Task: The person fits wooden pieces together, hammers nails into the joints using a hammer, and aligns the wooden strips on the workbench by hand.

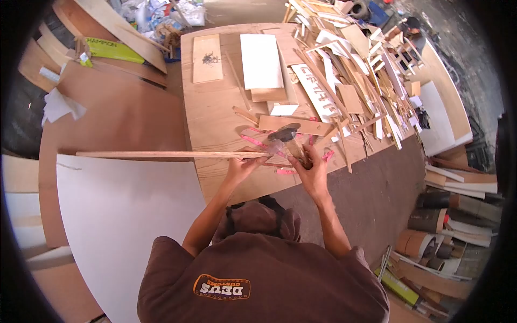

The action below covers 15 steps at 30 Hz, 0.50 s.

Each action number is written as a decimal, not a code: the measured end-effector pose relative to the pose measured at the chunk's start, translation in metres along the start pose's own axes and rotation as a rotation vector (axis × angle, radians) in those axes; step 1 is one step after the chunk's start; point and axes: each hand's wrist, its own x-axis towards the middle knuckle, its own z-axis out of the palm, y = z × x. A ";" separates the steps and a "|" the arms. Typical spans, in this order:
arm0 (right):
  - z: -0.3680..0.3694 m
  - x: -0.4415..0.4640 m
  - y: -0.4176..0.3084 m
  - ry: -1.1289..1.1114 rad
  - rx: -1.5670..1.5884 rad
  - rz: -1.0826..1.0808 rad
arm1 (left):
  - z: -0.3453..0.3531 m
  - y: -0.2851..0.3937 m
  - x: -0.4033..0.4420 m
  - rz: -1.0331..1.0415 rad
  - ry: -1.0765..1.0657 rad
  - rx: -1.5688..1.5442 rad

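Note:
A long thin wooden strip [145, 154] reaches in from the left, and my left hand [245, 162] is closed on its right end. My right hand [311, 168] is wrapped round the handle of a hammer [295, 149], whose dark head lies just right of my left fingertips. Something pale and blurred shows between the hands. Pink strips [253, 137] and a short wooden piece [293, 125] are on the plywood table [221, 118] around and beyond my hands.
Small dark nails lie on a light board [200, 72] at the back left. A white board [260, 60] sits mid-table, with heaped wood offcuts [350, 99] to its right. A large white panel [129, 215] stands at the left. Further scraps [431, 253] are stacked lower right.

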 end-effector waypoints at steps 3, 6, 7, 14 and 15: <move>-0.020 -0.018 -0.027 0.044 -0.293 -0.010 | 0.002 -0.006 0.000 0.026 -0.029 -0.112; -0.031 -0.027 -0.049 0.013 -0.499 -0.147 | 0.000 -0.005 0.002 0.030 -0.041 -0.088; -0.031 -0.030 -0.054 0.030 -0.502 -0.163 | -0.001 -0.001 0.002 0.014 -0.033 0.017; -0.009 -0.047 -0.063 0.045 -0.673 -0.185 | -0.003 0.002 0.002 0.049 -0.056 0.061; -0.008 -0.049 -0.062 0.055 -0.672 -0.179 | -0.003 0.003 0.001 0.038 -0.041 0.074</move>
